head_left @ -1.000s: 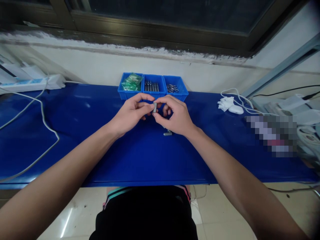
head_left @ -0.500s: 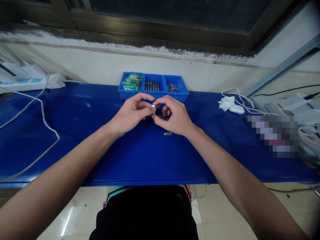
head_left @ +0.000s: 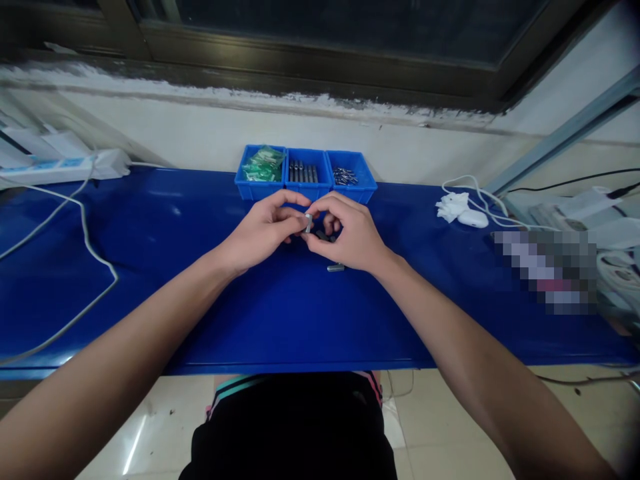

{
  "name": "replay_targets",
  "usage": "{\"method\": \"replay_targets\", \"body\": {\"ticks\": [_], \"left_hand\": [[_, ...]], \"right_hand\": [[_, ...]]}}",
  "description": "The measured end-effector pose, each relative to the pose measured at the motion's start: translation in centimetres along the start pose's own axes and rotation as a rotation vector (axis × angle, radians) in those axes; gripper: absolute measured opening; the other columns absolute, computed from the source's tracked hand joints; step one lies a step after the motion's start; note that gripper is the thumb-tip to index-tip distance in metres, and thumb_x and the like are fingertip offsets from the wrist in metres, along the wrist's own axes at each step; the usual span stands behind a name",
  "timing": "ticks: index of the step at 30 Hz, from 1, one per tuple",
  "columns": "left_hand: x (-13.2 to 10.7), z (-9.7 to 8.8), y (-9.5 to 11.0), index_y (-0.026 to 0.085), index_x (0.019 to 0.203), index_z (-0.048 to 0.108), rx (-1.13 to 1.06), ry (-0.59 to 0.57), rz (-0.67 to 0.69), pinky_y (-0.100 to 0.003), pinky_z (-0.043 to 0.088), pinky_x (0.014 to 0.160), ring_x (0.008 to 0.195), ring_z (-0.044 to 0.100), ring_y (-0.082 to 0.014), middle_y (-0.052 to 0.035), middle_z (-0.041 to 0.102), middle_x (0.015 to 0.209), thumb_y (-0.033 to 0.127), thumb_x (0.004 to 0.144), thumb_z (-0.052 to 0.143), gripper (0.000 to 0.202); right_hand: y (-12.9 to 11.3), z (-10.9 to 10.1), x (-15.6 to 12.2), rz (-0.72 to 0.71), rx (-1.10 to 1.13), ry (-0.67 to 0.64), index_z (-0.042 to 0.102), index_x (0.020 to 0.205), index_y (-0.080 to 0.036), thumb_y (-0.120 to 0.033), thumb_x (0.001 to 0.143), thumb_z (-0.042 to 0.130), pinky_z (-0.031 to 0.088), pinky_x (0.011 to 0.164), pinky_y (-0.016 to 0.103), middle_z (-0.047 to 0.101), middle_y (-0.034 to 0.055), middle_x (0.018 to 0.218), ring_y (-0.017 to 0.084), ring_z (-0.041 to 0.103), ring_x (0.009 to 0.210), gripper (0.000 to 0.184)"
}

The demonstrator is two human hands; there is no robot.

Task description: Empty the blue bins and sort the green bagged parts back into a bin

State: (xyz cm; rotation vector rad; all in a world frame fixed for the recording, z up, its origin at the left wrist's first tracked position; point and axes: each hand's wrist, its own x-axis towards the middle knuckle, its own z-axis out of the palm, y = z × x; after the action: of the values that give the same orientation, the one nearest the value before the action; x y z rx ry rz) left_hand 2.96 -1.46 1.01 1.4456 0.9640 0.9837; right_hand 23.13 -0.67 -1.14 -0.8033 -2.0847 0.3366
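Between my fingertips, above the blue table, is a small silvery metal piece (head_left: 309, 224); its exact kind is too small to tell. My left hand (head_left: 260, 230) pinches it with thumb and fingers from the left. From the other side, the thumb and forefinger of my right hand (head_left: 347, 227) close around the same piece. Below my right hand a short metal cylinder (head_left: 335, 268) lies on the table. Further dark metal parts (head_left: 323, 235) show partly behind my right fingers.
Three joined blue bins stand at the wall: one with green plastic packets (head_left: 264, 165), one with metal cylinders (head_left: 303, 172), one with small shiny metal pieces (head_left: 345, 176). A white cable (head_left: 90, 247) and power strip lie left. At right are crumpled tissue (head_left: 452, 207) and a white case (head_left: 473, 218).
The small metal piece has tilted slightly between my fingertips, so more of its side shows. Both hands stay nearly in the same place.
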Motion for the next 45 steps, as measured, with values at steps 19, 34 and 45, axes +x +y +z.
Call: {"method": "replay_targets", "body": {"ticks": [19, 34, 45], "left_hand": [[-0.01, 0.23, -0.17, 0.018, 0.113, 0.066, -0.018, -0.037, 0.008, -0.026, 0.051, 0.065, 0.072, 0.068, -0.0141, -0.0013, 0.074, 0.081, 0.020, 0.079, 0.076, 0.035], [-0.09, 0.27, -0.02, 0.018, 0.114, 0.065, -0.051, -0.043, 0.027, -0.026, 0.053, 0.066, 0.072, 0.069, -0.0139, -0.0014, 0.075, 0.083, 0.016, 0.080, 0.074, 0.035], [-0.01, 0.07, -0.40, 0.016, 0.111, 0.064, -0.030, -0.102, 0.064, -0.025, 0.052, 0.069, 0.074, 0.069, -0.0135, -0.0016, 0.076, 0.080, 0.015, 0.079, 0.072, 0.033]], "right_hand": [[-0.36, 0.16, 0.01, 0.009, 0.009, -0.019, 0.064, 0.097, -0.025, -0.024, 0.079, 0.072, 0.045, 0.057, 0.030, 0.067, -0.0014, 0.092, 0.010, 0.050, 0.062, 0.020], [-0.14, 0.20, 0.04, 0.031, 0.070, -0.015, 0.060, 0.096, -0.025, -0.024, 0.077, 0.073, 0.044, 0.056, 0.028, 0.067, -0.0032, 0.088, 0.009, 0.052, 0.060, 0.023], [-0.25, 0.13, 0.02, 0.021, 0.037, -0.047, 0.061, 0.096, -0.025, -0.024, 0.075, 0.072, 0.043, 0.060, 0.029, 0.065, -0.0028, 0.088, 0.010, 0.051, 0.064, 0.023]]}}
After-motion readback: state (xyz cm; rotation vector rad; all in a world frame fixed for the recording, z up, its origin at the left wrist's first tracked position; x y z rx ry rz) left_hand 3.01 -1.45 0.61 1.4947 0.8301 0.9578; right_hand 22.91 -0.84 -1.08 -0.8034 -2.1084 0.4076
